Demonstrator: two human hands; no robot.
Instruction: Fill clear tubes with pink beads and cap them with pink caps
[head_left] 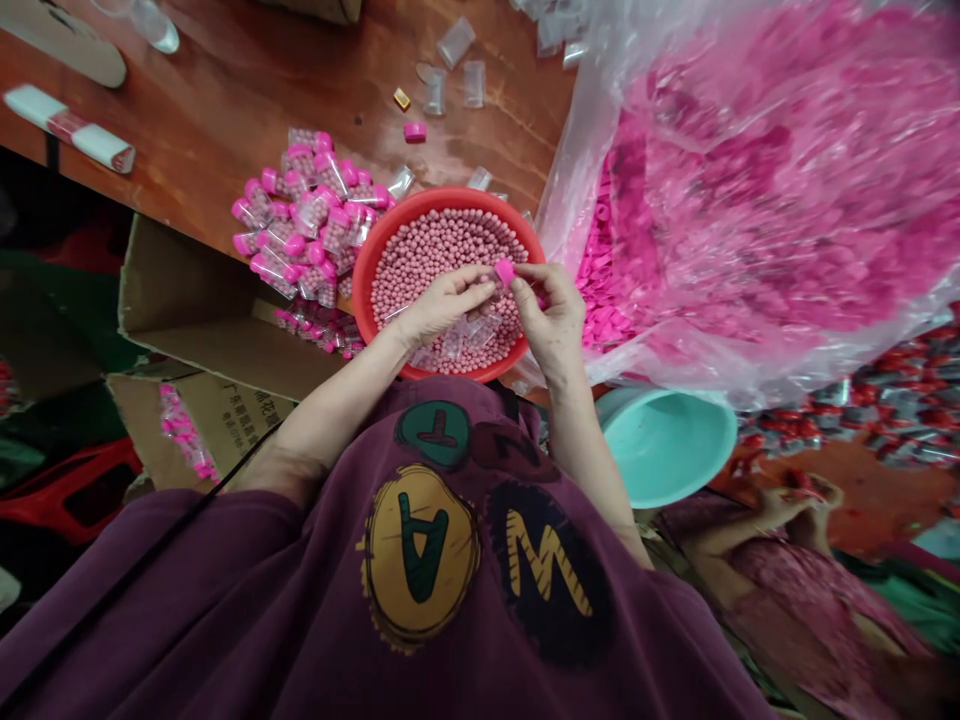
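Both hands meet above a red bowl (365, 290) of small pink beads (431, 250). My left hand (448, 303) is closed around a small clear bottle, mostly hidden by the fingers. At its end sits a bright pink cap (505, 271), pinched between the thumb and fingers of my right hand (553, 312). Whether the cap is fully seated I cannot tell. Several clear empty bottles (480, 332) lie on the beads under my hands. Left of the bowl is a heap of bead-filled bottles with pink caps (311, 215).
A large clear plastic bag (750, 200) of pink caps stands right of the bowl. An opened cardboard box (202, 310) is below the heap. Loose clear bottles (474, 84) lie at the back. A turquoise basin (667, 450) and another person's hands (802, 500) are at right.
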